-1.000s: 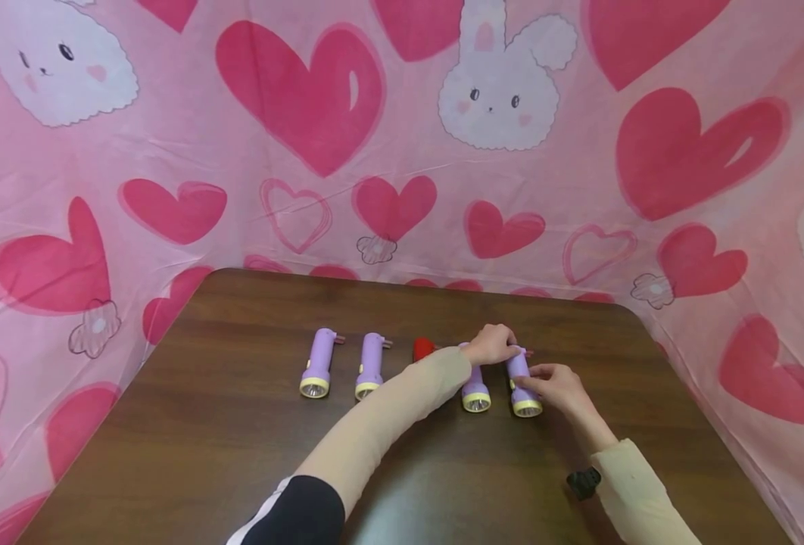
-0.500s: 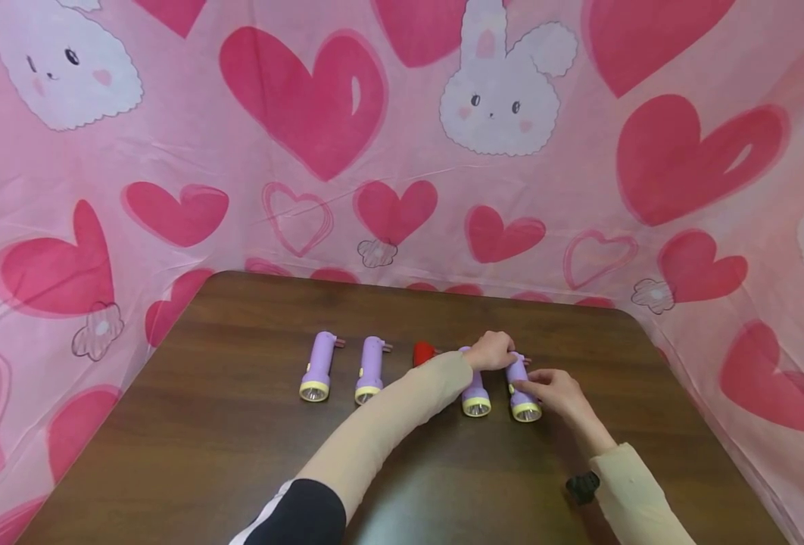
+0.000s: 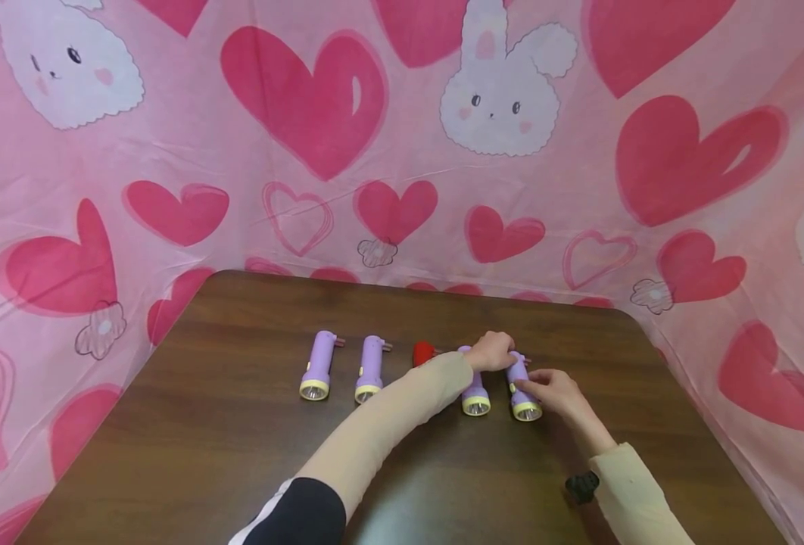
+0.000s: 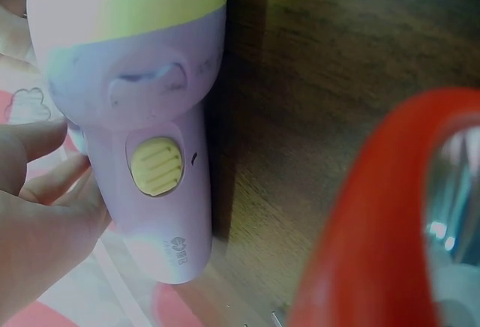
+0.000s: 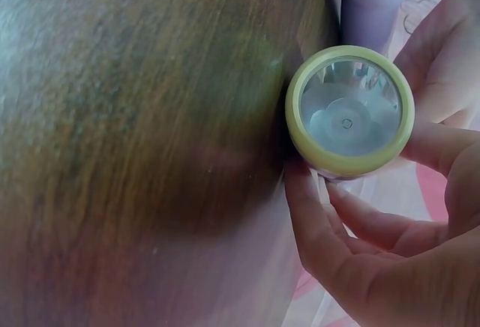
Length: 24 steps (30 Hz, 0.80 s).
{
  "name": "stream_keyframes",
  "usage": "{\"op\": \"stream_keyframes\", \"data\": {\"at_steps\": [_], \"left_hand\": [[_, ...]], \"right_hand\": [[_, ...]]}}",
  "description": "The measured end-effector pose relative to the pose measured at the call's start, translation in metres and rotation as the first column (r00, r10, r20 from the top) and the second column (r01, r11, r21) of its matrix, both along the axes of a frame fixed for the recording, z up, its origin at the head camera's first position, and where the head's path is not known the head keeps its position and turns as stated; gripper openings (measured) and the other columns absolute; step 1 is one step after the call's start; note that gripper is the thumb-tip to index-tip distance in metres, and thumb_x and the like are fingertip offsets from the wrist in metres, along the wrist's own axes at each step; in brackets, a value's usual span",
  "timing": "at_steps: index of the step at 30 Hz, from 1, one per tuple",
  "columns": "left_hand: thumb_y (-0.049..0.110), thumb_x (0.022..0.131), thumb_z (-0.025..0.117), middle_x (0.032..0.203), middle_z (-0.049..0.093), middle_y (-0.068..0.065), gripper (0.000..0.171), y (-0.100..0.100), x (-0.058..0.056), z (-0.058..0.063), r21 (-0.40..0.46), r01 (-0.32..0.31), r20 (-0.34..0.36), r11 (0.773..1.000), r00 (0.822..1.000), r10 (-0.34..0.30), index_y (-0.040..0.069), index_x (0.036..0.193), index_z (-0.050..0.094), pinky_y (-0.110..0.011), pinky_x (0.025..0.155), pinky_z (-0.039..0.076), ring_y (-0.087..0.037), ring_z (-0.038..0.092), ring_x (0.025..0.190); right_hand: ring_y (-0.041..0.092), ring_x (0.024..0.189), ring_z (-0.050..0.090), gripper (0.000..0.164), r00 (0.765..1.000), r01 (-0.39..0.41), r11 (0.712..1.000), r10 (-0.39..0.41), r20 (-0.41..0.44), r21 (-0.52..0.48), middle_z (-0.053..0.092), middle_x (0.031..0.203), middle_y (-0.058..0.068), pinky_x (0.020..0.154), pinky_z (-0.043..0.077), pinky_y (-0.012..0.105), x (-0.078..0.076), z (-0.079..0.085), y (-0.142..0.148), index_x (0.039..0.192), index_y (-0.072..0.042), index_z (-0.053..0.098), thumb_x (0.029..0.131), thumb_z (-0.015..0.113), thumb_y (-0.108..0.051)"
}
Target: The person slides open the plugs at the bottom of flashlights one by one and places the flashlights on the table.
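Purple flashlights with yellow rims lie in a row on the brown table (image 3: pixel 252 454), lens ends toward me. My right hand (image 3: pixel 559 390) holds the rightmost flashlight (image 3: pixel 519 372) between thumb and fingers near its head. In the right wrist view, that flashlight's lens (image 5: pixel 349 117) faces the camera. Reaching across, my left hand (image 3: pixel 492 351) pinches the same flashlight's tail end, beside its metal prongs. A neighbouring purple flashlight (image 3: pixel 475 401) lies partly under the left wrist; its yellow switch (image 4: pixel 157 166) shows in the left wrist view.
Two more purple flashlights, one farthest left (image 3: pixel 319 363) and one beside it (image 3: pixel 371 363), lie to the left. A red flashlight (image 3: pixel 423 352) is mostly hidden behind my left sleeve (image 3: pixel 381 416). A pink heart-patterned cloth (image 3: pixel 293 136) hangs around the table.
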<state>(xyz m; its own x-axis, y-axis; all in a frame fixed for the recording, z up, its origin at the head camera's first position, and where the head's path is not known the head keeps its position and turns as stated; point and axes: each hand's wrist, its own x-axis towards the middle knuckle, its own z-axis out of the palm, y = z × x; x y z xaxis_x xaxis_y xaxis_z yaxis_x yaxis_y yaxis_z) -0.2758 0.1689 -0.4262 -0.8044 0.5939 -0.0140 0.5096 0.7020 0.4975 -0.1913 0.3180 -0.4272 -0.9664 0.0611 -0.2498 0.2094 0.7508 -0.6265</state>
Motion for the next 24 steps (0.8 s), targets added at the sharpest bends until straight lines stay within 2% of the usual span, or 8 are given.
{"op": "stream_keyframes", "data": {"at_steps": [6, 10, 14, 18, 20, 24], "left_hand": [[0.02, 0.095, 0.063, 0.102, 0.075, -0.002, 0.019, -0.004, 0.002, 0.0, -0.014, -0.007, -0.013, 1.0, 1.0, 0.007, 0.009, 0.105, 0.074, -0.022, 0.075, 0.051, -0.015, 0.066, 0.088], [0.022, 0.095, 0.064, 0.093, 0.074, -0.005, 0.018, -0.005, 0.002, -0.001, -0.011, -0.007, -0.049, 1.0, 0.999, 0.007, 0.006, 0.098, 0.072, -0.023, 0.069, 0.048, -0.016, 0.063, 0.081], [0.024, 0.096, 0.064, 0.105, 0.075, -0.006, 0.023, -0.007, 0.003, 0.001, 0.004, -0.015, -0.086, 1.0, 0.996, 0.015, 0.006, 0.107, 0.072, -0.023, 0.078, 0.053, -0.017, 0.068, 0.095], [0.025, 0.096, 0.063, 0.119, 0.073, -0.005, 0.031, -0.013, 0.004, 0.004, 0.014, -0.012, -0.086, 1.0, 0.996, 0.013, 0.007, 0.12, 0.069, -0.023, 0.091, 0.054, -0.018, 0.068, 0.11], [0.025, 0.097, 0.062, 0.12, 0.072, -0.005, 0.031, -0.017, 0.005, 0.006, 0.019, 0.002, -0.082, 1.0, 0.997, -0.001, 0.007, 0.122, 0.068, -0.023, 0.091, 0.054, -0.018, 0.067, 0.112], [0.024, 0.099, 0.06, 0.122, 0.071, -0.006, 0.031, -0.027, 0.007, 0.011, 0.034, 0.027, -0.082, 0.999, 0.996, -0.024, 0.006, 0.123, 0.067, -0.024, 0.093, 0.054, -0.018, 0.066, 0.114]], "right_hand": [[0.03, 0.095, 0.062, 0.056, 1.0, -0.016, 0.999, 0.016, 0.009, 0.033, 0.066, 0.112, 0.028, 0.083, 0.056, 0.042, 0.0, 0.001, -0.004, 0.124, 0.012, 0.058, 0.096, 0.06, -0.036], [0.03, 0.096, 0.063, 0.056, 1.0, -0.014, 1.0, 0.014, 0.008, 0.008, 0.064, 0.115, 0.031, 0.082, 0.057, 0.041, 0.001, 0.0, -0.005, 0.126, 0.013, 0.056, 0.097, 0.06, -0.035], [0.026, 0.093, 0.065, 0.054, 1.0, -0.007, 0.999, 0.007, -0.001, -0.039, 0.062, 0.119, 0.034, 0.078, 0.06, 0.037, 0.004, 0.001, -0.004, 0.126, 0.015, 0.054, 0.097, 0.06, -0.03], [0.022, 0.09, 0.066, 0.053, 1.0, 0.003, 0.998, -0.004, -0.021, -0.059, 0.062, 0.119, 0.033, 0.074, 0.06, 0.033, 0.007, 0.003, -0.003, 0.126, 0.014, 0.055, 0.097, 0.061, -0.03], [0.024, 0.092, 0.066, 0.053, 0.999, 0.004, 1.0, -0.005, -0.042, -0.026, 0.064, 0.118, 0.032, 0.075, 0.058, 0.034, 0.01, 0.004, -0.001, 0.125, 0.011, 0.056, 0.096, 0.061, -0.032], [0.033, 0.101, 0.064, 0.053, 0.996, -0.003, 0.998, 0.008, -0.085, 0.055, 0.064, 0.118, 0.03, 0.084, 0.055, 0.044, 0.014, 0.007, 0.002, 0.125, 0.007, 0.058, 0.096, 0.06, -0.037]]}}
